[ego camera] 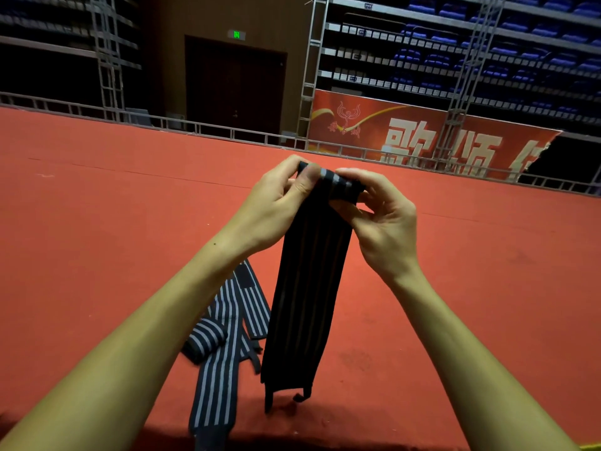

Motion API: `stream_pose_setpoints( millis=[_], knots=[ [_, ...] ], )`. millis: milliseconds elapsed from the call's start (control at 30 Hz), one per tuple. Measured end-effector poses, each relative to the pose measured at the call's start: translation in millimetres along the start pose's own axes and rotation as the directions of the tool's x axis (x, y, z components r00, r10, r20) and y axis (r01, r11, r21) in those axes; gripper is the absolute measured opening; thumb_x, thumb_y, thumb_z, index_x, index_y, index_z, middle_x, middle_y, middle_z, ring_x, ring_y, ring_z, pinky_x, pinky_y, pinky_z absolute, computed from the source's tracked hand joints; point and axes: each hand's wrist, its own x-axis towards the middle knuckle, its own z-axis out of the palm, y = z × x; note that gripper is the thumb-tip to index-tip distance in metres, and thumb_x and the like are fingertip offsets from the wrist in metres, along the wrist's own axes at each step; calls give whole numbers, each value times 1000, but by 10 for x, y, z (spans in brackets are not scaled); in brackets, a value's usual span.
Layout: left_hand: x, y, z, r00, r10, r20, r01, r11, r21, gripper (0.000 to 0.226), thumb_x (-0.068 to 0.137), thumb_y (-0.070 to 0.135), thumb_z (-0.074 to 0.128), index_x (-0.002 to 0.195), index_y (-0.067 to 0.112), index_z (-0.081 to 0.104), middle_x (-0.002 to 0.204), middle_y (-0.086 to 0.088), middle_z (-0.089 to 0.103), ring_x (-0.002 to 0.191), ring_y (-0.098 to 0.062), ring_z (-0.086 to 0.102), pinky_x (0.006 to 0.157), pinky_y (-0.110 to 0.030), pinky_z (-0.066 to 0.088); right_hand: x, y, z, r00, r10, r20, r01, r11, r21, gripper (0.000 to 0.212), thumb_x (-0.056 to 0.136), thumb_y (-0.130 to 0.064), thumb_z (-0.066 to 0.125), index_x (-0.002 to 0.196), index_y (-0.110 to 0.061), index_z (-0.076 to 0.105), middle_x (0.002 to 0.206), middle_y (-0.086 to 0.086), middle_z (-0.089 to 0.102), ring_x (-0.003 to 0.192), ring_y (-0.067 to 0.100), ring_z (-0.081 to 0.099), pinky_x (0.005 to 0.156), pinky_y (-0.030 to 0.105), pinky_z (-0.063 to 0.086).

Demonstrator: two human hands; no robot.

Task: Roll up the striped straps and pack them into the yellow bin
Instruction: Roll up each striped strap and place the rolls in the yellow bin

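Both hands (328,203) pinch a strap's (305,288) top, starting its roll.
1 roll (205,340) lies finished on the floor; loose straps (224,336) remain; bin unseen.

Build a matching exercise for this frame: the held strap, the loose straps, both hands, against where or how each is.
Things:
1. held strap
2. loose straps
3. left hand
4. right hand

States:
A. lying on the red carpet
B. pinches the roll's right end
C. hangs down, top end rolled
D. pinches the roll's left end

Pairs: 1-C, 2-A, 3-D, 4-B
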Motion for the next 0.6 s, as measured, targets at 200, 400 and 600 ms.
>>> stream_pose_setpoints(
  millis=[200, 400, 600],
  knots=[
    [-45, 90, -4, 987, -147, 69, 157, 974, -162, 39, 108, 54, 55, 106, 18, 71, 96, -4, 73, 91, -19, 71, 85, -43, 57, -29, -2, -11, 1000, -12, -26, 14, 997, 82, 29, 90, 13, 77, 115, -1, 73, 119, 19, 75, 119, 32, 72, 101, 47, 60],
    [-95, 100, -69, 992, -124, 38, 128, 984, -128, 35, 97, 36, 77, 126, 16, 72, 106, -13, 79, 100, -25, 80, 90, -40, 66, -59, 7, -1, 999, 18, -32, -14, 992, 126, 23, 89, 19, 73, 107, 5, 78, 124, 21, 75, 122, 33, 72, 99, 40, 60],
    [-114, 58, -108, 996, -83, 36, 86, 990, -109, 56, 81, 34, 88, 129, 13, 70, 113, -10, 78, 105, -23, 78, 92, -39, 66, -54, -26, -25, 999, 42, -4, -41, 992, 122, 36, 88, 23, 69, 106, -6, 81, 128, 17, 75, 127, 30, 70, 103, 50, 60]
  ],
)
